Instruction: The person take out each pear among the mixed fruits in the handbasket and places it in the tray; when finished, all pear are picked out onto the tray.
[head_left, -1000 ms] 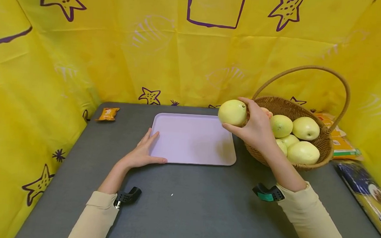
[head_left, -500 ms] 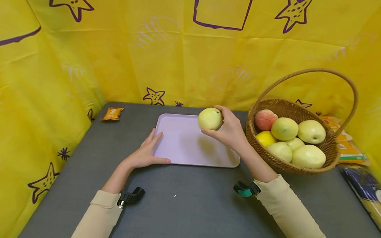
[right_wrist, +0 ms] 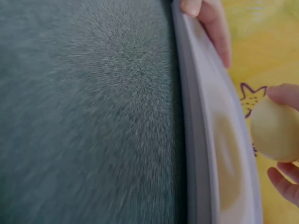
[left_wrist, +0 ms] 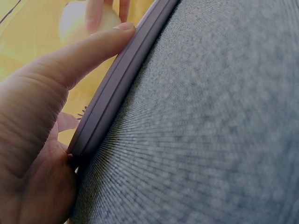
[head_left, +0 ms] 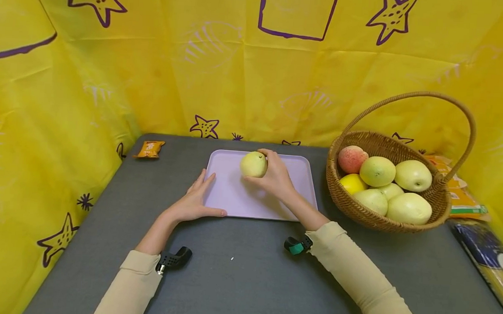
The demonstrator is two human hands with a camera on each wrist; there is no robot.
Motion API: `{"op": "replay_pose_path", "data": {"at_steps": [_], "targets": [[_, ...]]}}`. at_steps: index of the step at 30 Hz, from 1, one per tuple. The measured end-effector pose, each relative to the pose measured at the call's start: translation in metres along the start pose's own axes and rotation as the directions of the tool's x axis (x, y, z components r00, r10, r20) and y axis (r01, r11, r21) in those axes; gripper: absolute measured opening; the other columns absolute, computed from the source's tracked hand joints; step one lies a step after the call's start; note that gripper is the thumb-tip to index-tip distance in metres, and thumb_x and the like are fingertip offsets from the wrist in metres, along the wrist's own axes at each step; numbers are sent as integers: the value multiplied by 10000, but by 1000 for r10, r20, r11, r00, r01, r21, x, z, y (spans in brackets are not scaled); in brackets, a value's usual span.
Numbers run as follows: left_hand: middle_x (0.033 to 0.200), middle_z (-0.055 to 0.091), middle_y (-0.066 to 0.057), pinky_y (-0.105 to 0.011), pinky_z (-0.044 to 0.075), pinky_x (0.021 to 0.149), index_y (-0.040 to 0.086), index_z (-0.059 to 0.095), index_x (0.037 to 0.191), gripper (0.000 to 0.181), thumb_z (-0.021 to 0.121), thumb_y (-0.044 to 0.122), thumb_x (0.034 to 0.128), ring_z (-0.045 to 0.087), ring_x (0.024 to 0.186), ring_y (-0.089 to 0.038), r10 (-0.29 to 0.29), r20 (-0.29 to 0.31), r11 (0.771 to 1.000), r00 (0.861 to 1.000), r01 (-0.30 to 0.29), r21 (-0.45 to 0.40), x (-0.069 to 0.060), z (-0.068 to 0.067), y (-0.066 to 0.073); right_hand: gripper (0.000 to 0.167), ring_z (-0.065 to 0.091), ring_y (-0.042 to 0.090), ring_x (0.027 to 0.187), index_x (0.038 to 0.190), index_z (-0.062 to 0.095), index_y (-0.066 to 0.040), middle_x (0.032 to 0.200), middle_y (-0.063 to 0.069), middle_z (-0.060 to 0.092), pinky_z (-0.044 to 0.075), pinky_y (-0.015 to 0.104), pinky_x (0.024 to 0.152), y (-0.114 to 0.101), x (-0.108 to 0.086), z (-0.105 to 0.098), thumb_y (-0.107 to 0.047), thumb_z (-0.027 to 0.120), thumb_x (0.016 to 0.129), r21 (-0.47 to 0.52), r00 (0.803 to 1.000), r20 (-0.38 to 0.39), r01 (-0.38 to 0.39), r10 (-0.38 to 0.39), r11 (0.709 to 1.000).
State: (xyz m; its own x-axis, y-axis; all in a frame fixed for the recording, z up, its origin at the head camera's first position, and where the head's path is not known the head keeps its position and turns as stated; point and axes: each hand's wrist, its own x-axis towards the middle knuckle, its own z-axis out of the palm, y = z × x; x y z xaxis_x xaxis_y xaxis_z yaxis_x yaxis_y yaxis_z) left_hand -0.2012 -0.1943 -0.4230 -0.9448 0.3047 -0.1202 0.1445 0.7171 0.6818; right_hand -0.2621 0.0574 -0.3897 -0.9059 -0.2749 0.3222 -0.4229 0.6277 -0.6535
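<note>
The right hand (head_left: 275, 175) holds a pale yellow-green round fruit (head_left: 253, 164) over the lilac tray (head_left: 283, 208). In the right wrist view that fruit (right_wrist: 274, 129) is pinched between thumb and fingers, with a gap between it and the tray (right_wrist: 198, 140). The left hand (head_left: 194, 204) rests at the tray's near left corner, fingers straight and spread along the left edge, thumb on the front rim. The left wrist view shows the left hand (left_wrist: 51, 88) with its thumb against the tray's rim (left_wrist: 112, 88).
A wicker basket (head_left: 361, 218) with several pale green fruits, a yellow fruit (head_left: 353, 183) and a red peach (head_left: 352, 159) stands at the right. Packets (head_left: 467, 201) lie beyond it, a blue and yellow bag (head_left: 491, 259) nearer. A small orange packet (head_left: 150, 149) sits at the back left.
From beside the basket, the right hand has carried the fruit leftward and lower, over the tray. Its arm no longer covers part of the basket. The left hand stays at the tray's corner.
</note>
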Motion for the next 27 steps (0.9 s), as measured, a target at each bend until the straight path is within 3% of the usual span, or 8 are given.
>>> {"op": "replay_pose_path", "data": {"at_steps": [11, 20, 27], "targets": [[1610, -150, -159, -702, 116, 1066, 127, 159, 1572, 1158, 789, 590, 718, -27, 1436, -482, -1, 1, 1000, 1000, 1, -1, -1, 0, -1, 856, 514, 270, 1144, 1391, 432, -27, 1303, 146, 506, 438, 434, 963, -7, 24, 33, -299, 883, 715, 1, 999, 44, 19, -19, 1000], [1609, -154, -157, -710, 98, 1063, 126, 178, 1569, 1137, 794, 573, 724, -41, 1438, -476, 1, 4, 1000, 1000, 0, -21, 0, 1, -1, 835, 492, 254, 1191, 1403, 409, -19, 1342, 145, 486, 422, 399, 995, -11, 39, 49, -318, 848, 758, -45, 996, 84, 40, -36, 998], [1611, -148, -153, -717, 104, 1056, 147, 226, 1562, 1086, 793, 559, 733, -35, 1436, -481, 0, 4, 1000, 1000, 0, -18, 0, 0, -1, 838, 511, 268, 1171, 1411, 409, 3, 1341, 152, 496, 440, 413, 969, -14, 46, 58, -308, 840, 763, -11, 996, 80, 24, -23, 1000]]}}
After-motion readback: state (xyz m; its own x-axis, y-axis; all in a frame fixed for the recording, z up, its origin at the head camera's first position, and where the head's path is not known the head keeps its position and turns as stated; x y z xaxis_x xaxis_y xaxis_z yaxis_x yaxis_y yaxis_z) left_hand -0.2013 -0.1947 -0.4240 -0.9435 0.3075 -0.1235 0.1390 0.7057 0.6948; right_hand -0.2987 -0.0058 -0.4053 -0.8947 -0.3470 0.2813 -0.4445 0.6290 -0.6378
